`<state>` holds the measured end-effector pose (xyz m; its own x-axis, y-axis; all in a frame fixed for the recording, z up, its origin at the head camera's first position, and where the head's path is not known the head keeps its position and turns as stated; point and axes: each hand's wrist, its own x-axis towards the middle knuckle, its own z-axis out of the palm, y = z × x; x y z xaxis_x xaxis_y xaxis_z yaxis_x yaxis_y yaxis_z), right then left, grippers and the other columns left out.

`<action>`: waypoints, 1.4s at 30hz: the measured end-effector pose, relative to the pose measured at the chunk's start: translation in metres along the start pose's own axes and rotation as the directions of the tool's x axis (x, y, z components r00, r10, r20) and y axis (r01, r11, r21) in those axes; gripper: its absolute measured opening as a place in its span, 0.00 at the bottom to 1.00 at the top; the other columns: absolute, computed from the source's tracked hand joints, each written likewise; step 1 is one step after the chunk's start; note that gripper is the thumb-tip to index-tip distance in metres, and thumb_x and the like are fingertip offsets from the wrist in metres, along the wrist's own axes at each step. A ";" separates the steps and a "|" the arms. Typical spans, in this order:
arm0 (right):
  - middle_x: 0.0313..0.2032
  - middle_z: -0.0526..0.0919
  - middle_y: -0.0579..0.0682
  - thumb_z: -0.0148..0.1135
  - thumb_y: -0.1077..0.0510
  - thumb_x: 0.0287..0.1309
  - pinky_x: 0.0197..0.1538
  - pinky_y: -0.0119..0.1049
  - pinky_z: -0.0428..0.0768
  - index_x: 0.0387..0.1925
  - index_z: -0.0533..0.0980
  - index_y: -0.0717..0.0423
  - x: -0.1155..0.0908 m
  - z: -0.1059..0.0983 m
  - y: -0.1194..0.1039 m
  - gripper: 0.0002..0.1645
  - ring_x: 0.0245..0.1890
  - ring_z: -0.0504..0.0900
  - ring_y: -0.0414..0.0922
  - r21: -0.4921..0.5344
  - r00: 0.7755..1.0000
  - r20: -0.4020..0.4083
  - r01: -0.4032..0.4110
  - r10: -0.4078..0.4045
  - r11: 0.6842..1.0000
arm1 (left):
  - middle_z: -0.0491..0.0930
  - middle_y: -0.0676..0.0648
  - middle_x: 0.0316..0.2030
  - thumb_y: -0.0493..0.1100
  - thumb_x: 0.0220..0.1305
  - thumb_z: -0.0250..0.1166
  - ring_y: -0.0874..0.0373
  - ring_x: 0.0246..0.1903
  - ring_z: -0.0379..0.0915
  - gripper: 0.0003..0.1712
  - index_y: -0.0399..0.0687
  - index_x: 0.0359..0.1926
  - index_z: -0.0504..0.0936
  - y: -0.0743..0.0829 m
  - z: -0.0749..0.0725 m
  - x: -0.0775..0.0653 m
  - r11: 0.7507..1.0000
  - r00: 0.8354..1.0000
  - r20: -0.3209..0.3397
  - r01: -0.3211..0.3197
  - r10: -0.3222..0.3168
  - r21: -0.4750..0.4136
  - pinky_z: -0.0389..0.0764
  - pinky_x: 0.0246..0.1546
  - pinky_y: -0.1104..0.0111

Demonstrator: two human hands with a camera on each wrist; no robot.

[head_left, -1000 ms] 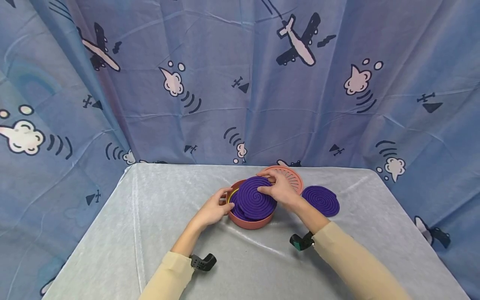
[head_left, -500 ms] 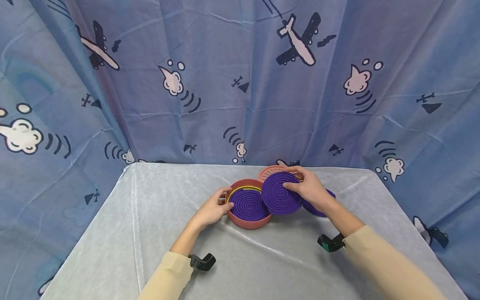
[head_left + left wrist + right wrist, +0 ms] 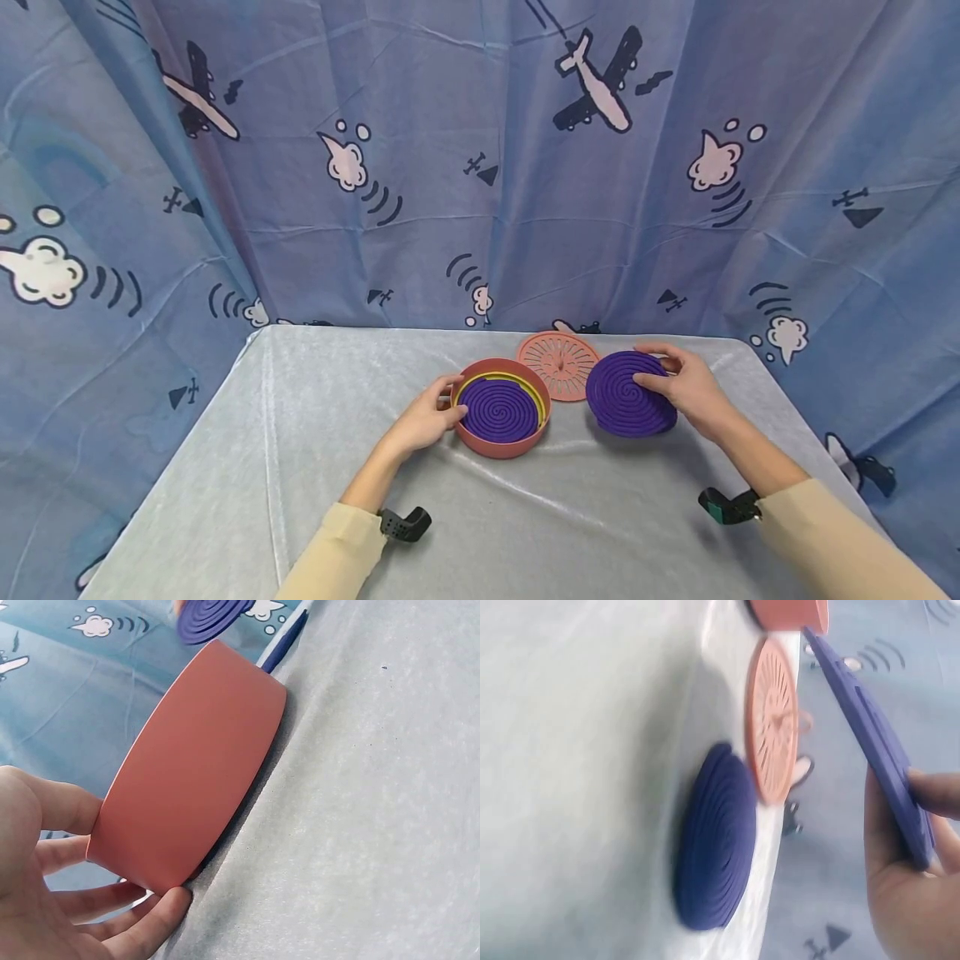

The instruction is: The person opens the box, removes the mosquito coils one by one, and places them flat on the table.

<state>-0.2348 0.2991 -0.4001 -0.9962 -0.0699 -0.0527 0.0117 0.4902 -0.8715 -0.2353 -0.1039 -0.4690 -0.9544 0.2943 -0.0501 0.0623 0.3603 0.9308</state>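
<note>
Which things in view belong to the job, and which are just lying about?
In the job, likely:
Purple spiral-patterned round mat, pinched by the right hand
Round orange-red container, held by the left hand
Second purple mat, inside the container
Third purple mat, set down

Lying about or background:
Coral slotted round disc, untouched, possibly a lid
Pale grey tablecloth
Blue aeroplane-print curtain

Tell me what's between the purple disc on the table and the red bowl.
In the right wrist view, the slotted lid shows between that disc and the bowl.
</note>
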 end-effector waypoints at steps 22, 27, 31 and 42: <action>0.36 0.80 0.22 0.71 0.56 0.63 0.36 0.25 0.81 0.59 0.75 0.45 -0.028 -0.070 0.079 0.24 0.37 0.79 0.25 0.084 0.977 -0.204 -0.053 0.069 0.995 | 0.67 0.35 0.68 0.40 0.73 0.61 0.43 0.60 0.74 0.31 0.48 0.74 0.66 0.000 0.000 0.001 1.000 1.000 0.008 0.021 -0.021 0.007 0.84 0.50 0.61; 0.39 0.78 0.25 0.71 0.55 0.63 0.36 0.22 0.79 0.57 0.76 0.43 -0.032 -0.079 0.096 0.22 0.36 0.77 0.22 0.052 0.964 -0.241 -0.099 0.108 0.994 | 0.68 0.34 0.68 0.40 0.73 0.62 0.43 0.60 0.74 0.31 0.46 0.74 0.66 -0.002 -0.001 0.001 1.000 1.000 0.010 0.015 -0.015 0.001 0.84 0.49 0.61; 0.54 0.80 0.58 0.69 0.53 0.65 0.35 0.21 0.78 0.64 0.72 0.56 -0.035 -0.084 0.105 0.29 0.35 0.72 0.19 -0.008 0.947 -0.278 -0.167 0.158 0.986 | 0.68 0.33 0.68 0.39 0.72 0.62 0.42 0.60 0.74 0.31 0.46 0.73 0.67 -0.002 -0.001 0.001 1.000 1.000 0.000 0.014 -0.014 -0.004 0.84 0.49 0.60; 0.68 0.61 0.78 0.65 0.49 0.67 0.34 0.21 0.77 0.71 0.62 0.67 -0.032 -0.086 0.116 0.41 0.37 0.68 0.21 -0.012 0.930 -0.268 -0.263 0.250 0.965 | 0.68 0.34 0.67 0.40 0.73 0.61 0.43 0.59 0.75 0.31 0.46 0.73 0.67 -0.001 0.000 0.001 1.000 1.000 0.002 0.009 -0.009 0.013 0.84 0.48 0.61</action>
<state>-0.2086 0.4331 -0.4577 -0.9472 0.2903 -0.1364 0.2720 0.5015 -0.8213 -0.2361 -0.1042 -0.4701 -0.9543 0.2928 -0.0597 0.0569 0.3742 0.9256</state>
